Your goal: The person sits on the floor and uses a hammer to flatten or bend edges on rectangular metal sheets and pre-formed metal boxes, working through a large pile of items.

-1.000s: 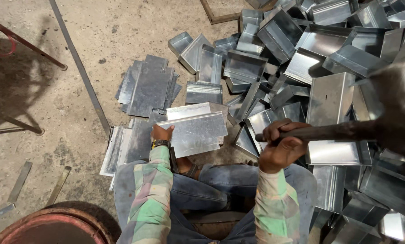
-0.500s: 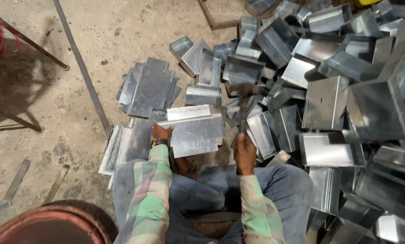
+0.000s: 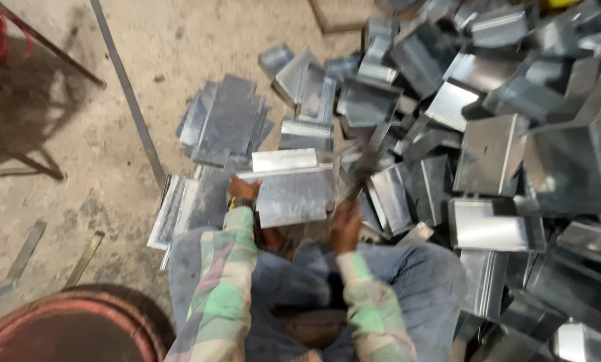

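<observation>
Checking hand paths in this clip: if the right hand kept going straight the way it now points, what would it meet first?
Probably the heap of bent metal pieces just beyond the right hand; the blurred tool it holds already points there. Depth is unclear.

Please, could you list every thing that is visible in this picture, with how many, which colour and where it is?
Bent silver sheet-metal piece: one, shiny grey, in front of the knees, left hand on its left edge.
Dark blurred tool: one, right hand grips it; its kind cannot be told.
Heap of folded sheet-metal pieces: many, grey, right half.
Stack of flat metal sheets: several, dull grey, floor above the held piece.
Long thin metal bar: one, grey, floor at left.
Round rusty red rim: one, bottom left.
Concrete floor: beige.
Left hand: one, checked sleeve.
Right hand: one, checked sleeve.
</observation>
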